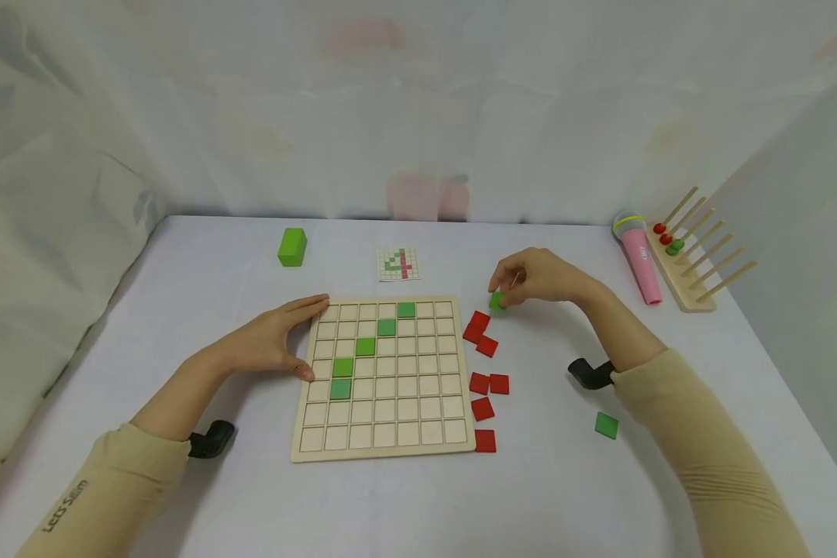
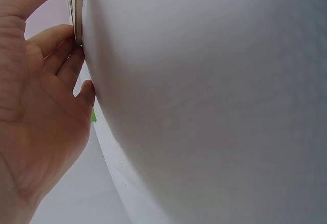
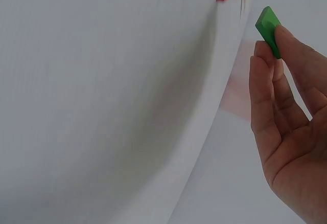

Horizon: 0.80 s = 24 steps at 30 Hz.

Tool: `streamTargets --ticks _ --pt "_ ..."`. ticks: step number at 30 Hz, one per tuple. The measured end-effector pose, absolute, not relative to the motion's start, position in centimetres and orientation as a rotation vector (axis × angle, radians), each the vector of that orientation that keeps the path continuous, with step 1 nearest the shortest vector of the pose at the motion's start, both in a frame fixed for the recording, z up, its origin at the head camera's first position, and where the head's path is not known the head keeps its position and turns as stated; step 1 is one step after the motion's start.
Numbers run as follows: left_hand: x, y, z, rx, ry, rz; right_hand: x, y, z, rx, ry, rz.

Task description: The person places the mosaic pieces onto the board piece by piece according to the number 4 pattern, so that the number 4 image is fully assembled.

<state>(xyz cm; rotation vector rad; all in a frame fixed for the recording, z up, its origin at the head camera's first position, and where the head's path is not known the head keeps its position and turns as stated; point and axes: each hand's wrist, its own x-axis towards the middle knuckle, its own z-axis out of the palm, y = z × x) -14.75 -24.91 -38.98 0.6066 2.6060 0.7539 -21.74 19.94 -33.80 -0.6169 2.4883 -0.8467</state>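
Note:
A square wooden grid board (image 1: 384,456) lies on the white table, with several green tiles (image 1: 366,346) set in its cells along a slanting line. My left hand (image 1: 272,337) rests at the board's left edge, thumb and fingers spread and touching its rim. In the left wrist view, the fingertips meet the board's edge (image 2: 78,9). Right of the board's upper corner, my right hand (image 1: 540,275) pinches a green tile (image 3: 267,27) between thumb and fingers, raised off the table in the right wrist view. Several red tiles (image 1: 499,384) lie loose along the board's right side.
A small pattern card (image 1: 399,264) lies behind the board. A green block (image 1: 292,247) stands at back left. One loose green tile (image 1: 607,425) is near the right forearm. At back right are a pink toy microphone (image 1: 642,263) and a wooden peg rack (image 1: 690,283) with beads.

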Motion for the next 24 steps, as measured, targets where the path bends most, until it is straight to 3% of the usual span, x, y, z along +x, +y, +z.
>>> streamTargets --ticks 24 --pt "-14.8 -24.9 -39.0 0.624 2.610 0.747 -18.0 9.2 -33.8 -1.004 2.339 -0.911"
